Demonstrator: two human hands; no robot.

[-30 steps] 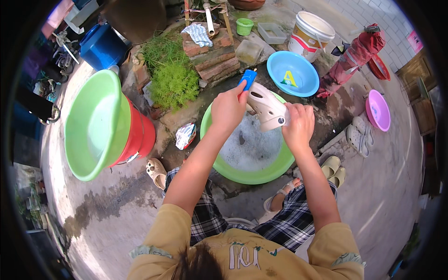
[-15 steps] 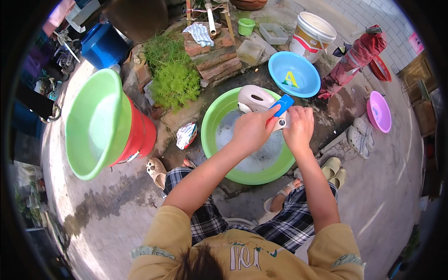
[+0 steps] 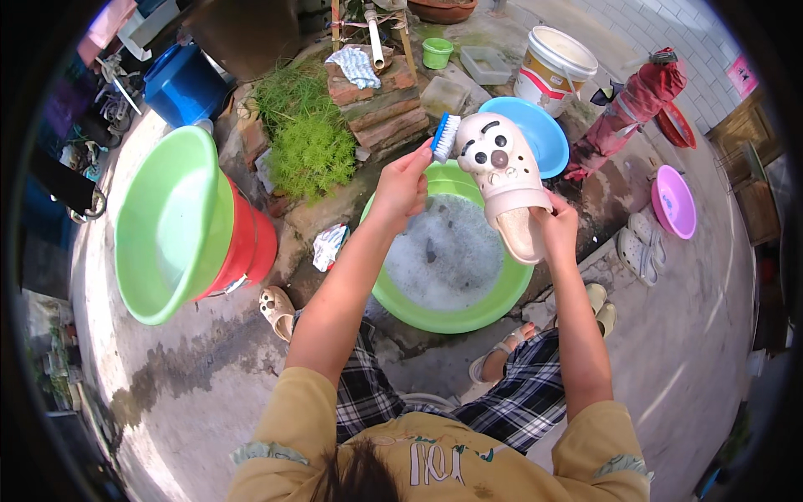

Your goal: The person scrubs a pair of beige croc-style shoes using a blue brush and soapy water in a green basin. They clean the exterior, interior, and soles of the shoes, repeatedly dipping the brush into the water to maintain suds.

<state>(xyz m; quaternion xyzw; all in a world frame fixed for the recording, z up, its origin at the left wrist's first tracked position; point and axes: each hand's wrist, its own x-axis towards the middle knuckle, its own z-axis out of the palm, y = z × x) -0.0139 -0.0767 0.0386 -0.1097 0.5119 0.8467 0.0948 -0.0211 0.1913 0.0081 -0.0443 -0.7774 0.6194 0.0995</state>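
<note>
Left hand [image 3: 401, 188]: closed around the handle of a blue-backed scrubbing brush with white bristles [image 3: 444, 136], bristle head raised at the toe end of the shoe, touching or just beside it. Right hand [image 3: 558, 227]: closed on the heel end of a pale cream rubber clog with dark round charms on its upper [image 3: 504, 177], held tilted, toe up and away from the person, upper facing the camera. Clog and brush sit above the far rim of a round lime-green plastic basin of soapy, foamy water [image 3: 502, 305] resting on the wet concrete ground between the person's knees. Beyond the basin: a round blue plastic bowl [image 3: 548, 130], partly hidden by the clog; a white plastic bucket [image 3: 552, 63]; a stack of red bricks [image 3: 376, 113] with a bushy green plant [image 3: 309, 151] beside it. To the person's left: a large light-green basin nested on a red tub [image 3: 180, 222]. Near the basin's left rim: a beige clog on the ground [image 3: 276, 309]. To the right, well apart: a small pink bowl [image 3: 673, 201] and a pair of pale shoes [image 3: 640, 247].
</note>
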